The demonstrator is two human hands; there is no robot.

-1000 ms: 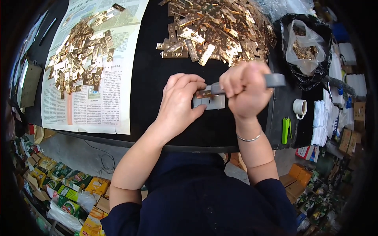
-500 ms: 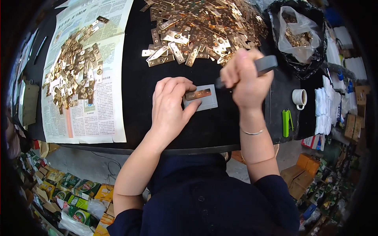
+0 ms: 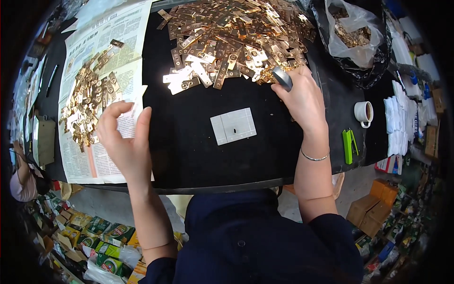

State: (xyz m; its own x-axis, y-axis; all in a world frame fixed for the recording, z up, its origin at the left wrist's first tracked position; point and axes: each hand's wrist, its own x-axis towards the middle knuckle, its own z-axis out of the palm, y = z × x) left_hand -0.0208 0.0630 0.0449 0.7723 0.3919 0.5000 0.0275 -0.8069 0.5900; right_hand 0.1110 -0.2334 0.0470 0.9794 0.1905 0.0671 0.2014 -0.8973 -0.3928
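Observation:
My left hand [image 3: 124, 146] hovers over the right edge of the newspaper [image 3: 125, 170], thumb and fingers spread with nothing visible between them. Beyond its fingertips lies a loose heap of copper-coloured metal plates [image 3: 87, 97] with holes. My right hand [image 3: 305, 97] is closed round a dark hammer [image 3: 282, 78], whose head sticks out beside the thumb. Its fingertips, partly hidden, are at the small brass pieces [image 3: 265, 75] along the near edge of the big pile of plates [image 3: 227, 42]. Between my hands, a flat grey metal block [image 3: 240, 122] bears a small dark mark or peg.
A black bag with a white liner [image 3: 331, 45] holds more metal bits at the far right. A white cup [image 3: 363, 114] with dark liquid and a green stapler [image 3: 350, 146] stand on the right. A pen [image 3: 52, 78] lies far left. Cartons [image 3: 371, 208] fill the floor.
My left hand has left the block and moved left to the newspaper. The plate is gone from the block. My right hand, still with the hammer, has come to the pile's near edge.

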